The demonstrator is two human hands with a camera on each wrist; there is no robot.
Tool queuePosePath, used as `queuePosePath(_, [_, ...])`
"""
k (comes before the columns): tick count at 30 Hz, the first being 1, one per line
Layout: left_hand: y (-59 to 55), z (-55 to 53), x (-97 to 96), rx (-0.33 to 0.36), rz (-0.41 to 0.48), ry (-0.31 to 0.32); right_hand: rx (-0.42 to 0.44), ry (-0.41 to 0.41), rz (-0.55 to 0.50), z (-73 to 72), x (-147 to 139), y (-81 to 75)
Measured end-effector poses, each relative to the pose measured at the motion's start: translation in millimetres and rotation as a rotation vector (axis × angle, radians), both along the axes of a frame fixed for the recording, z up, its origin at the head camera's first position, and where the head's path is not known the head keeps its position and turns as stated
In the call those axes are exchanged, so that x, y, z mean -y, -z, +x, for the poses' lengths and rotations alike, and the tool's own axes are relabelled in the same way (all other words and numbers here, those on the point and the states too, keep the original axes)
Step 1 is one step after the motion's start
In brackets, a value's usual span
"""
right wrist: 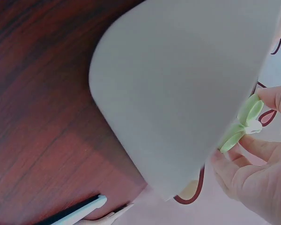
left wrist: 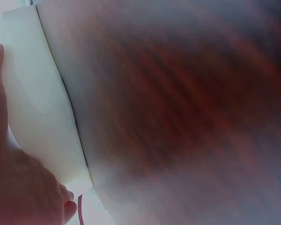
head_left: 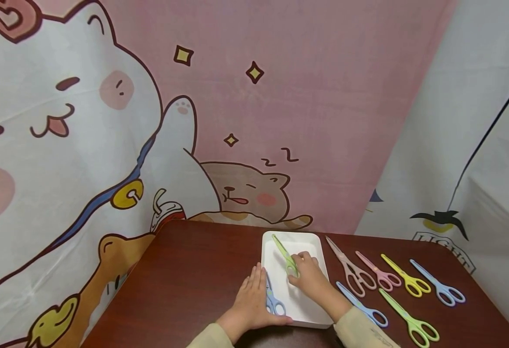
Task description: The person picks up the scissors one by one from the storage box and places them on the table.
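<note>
My right hand [head_left: 311,279] pinches a pair of light green scissors [head_left: 283,248] by the handle end, over the white tray [head_left: 293,305]. Its blade points toward the tray's far left corner. In the right wrist view, thumb and fingers grip the green handle loops [right wrist: 249,111] just past the tray's edge. Along the left side of the tray lies my left hand [head_left: 250,302], fingers straight and thumb stretched along the near edge. Blue scissors [head_left: 273,303] lie inside the tray against its left wall, partly hidden by that hand. The left wrist view shows the tray's outer wall [left wrist: 42,103] beside the hand.
Several scissors lie on the dark wooden table [head_left: 193,280] right of the tray: beige [head_left: 345,261], pink [head_left: 381,274], yellow [head_left: 404,275], blue [head_left: 437,282], a second blue [head_left: 360,304] and green [head_left: 404,314]. A printed cat curtain [head_left: 324,121] hangs behind the table.
</note>
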State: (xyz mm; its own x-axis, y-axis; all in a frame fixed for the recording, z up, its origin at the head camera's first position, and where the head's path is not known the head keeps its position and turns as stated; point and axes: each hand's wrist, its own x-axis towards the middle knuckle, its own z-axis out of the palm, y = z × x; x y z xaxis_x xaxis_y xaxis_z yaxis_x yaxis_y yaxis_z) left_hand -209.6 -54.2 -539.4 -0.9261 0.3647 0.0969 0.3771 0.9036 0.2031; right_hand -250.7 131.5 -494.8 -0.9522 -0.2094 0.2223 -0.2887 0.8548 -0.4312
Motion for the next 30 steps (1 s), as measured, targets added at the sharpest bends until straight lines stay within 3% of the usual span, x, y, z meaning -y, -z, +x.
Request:
queuePosePath(10, [-12.7, 4.8, -1.1, 0.019, 0.025, 0.013, -0.032, 0.008, -0.007, 5.1, -12, 0.5])
queuePosePath(30, [-7.4, 2.1, 0.6, 0.03, 0.033, 0.007, -0.044, 0.036, -0.043, 17.0, -39, -11.6])
